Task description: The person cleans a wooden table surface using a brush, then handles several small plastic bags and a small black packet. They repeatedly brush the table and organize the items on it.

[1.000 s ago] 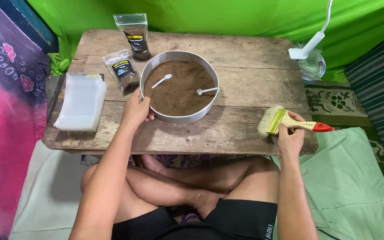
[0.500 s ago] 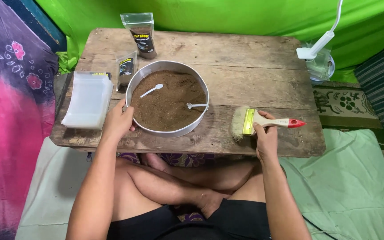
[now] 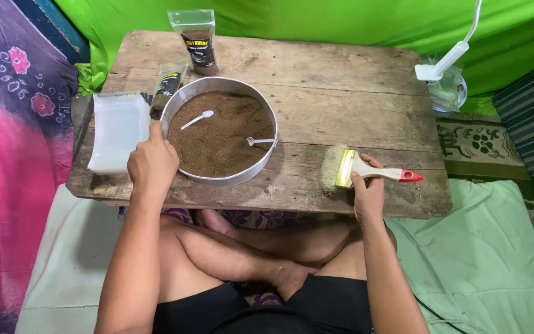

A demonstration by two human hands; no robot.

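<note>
My left hand (image 3: pixel 151 162) grips the near left rim of a round metal pan (image 3: pixel 220 179) filled with brown powder; two white plastic spoons (image 3: pixel 196 119) lie in the powder. My right hand (image 3: pixel 368 185) holds a wide paintbrush (image 3: pixel 366 169) with pale bristles, a yellow ferrule and a white and red handle. Its bristles rest on the low wooden table (image 3: pixel 316 117), to the right of the pan.
A stack of clear plastic bags (image 3: pixel 116 130) lies at the table's left edge. Two filled pouches of brown powder, one upright (image 3: pixel 196 42) and one lying (image 3: pixel 168 83), are behind the pan. A white clip lamp (image 3: pixel 449 62) stands at the far right. My crossed legs are under the table.
The pan has slid left and toward me under my left hand. The brush has swept left along the table's front, closer to the pan.
</note>
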